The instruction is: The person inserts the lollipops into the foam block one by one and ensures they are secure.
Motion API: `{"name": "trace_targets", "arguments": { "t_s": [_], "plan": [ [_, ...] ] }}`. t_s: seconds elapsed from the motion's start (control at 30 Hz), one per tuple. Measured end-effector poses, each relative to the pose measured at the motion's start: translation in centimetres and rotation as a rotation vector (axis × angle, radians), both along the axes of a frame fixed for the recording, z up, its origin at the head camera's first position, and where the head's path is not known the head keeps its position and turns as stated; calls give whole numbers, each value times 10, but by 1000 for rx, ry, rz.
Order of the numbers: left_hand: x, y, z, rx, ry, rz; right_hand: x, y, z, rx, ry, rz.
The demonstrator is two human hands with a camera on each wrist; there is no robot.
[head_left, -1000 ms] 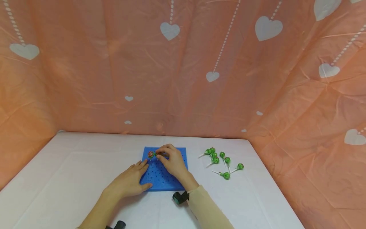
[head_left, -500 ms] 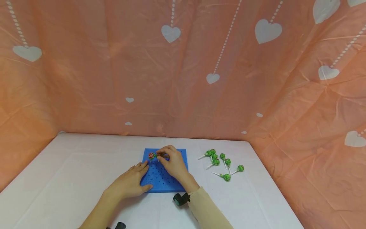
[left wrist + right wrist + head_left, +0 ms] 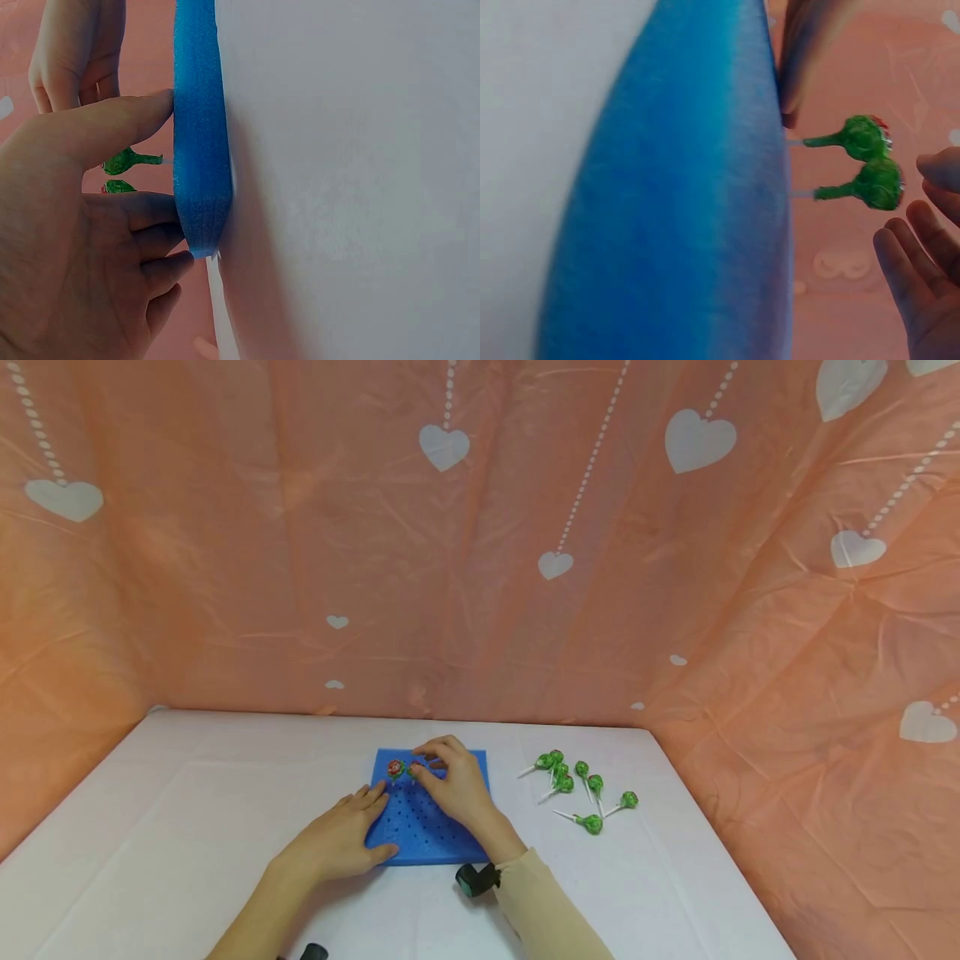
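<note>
Since a second ago my right hand (image 3: 455, 792) has let go of the second lollipop (image 3: 414, 769) and eased back a bit; before it was pinching the wrapped head, now the fingers (image 3: 911, 274) are spread loosely beside it, not touching. My left hand (image 3: 341, 837) hasn't shifted.

Two lollipops stand upright, sticks pushed into the blue foam board (image 3: 420, 835), in the far left corner: first lollipop (image 3: 395, 767) and the second just beside it to its right. Wrist view shows green wrappers with a bit of red on top (image 3: 864, 137), (image 3: 879, 184). Print on the wrappers is too small to read.

Left hand lies flat and relaxed on the table (image 3: 187, 827), fingers straight, pressing the near left edge of the board; the thumb (image 3: 112, 127) touches the foam edge (image 3: 199, 150).

Loose pile of green lollipops (image 3: 573, 785) lies on the table right of the board, well apart from it. Black wrist camera strap (image 3: 475, 879) shows at my beige sleeve (image 3: 540, 910). Peach backdrop with white hearts (image 3: 701, 439) behind; no writing on it.
</note>
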State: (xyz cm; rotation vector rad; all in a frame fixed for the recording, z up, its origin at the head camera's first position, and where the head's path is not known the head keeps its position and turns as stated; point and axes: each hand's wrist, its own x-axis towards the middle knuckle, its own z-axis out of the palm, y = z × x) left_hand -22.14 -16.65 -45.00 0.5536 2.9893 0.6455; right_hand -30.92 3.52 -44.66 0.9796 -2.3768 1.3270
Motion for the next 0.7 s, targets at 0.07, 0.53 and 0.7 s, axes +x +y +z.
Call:
{"name": "trace_targets", "arguments": {
  "t_s": [0.07, 0.53, 0.7],
  "plan": [
    [0, 0, 1, 0, -1, 1, 0, 2, 4, -9, 11, -7],
    [1, 1, 0, 11, -11, 7, -10, 44, 22, -148, 37, -132],
    [0, 1, -1, 10, -6, 8, -14, 67, 22, -152, 30, -195]
  ]
}}
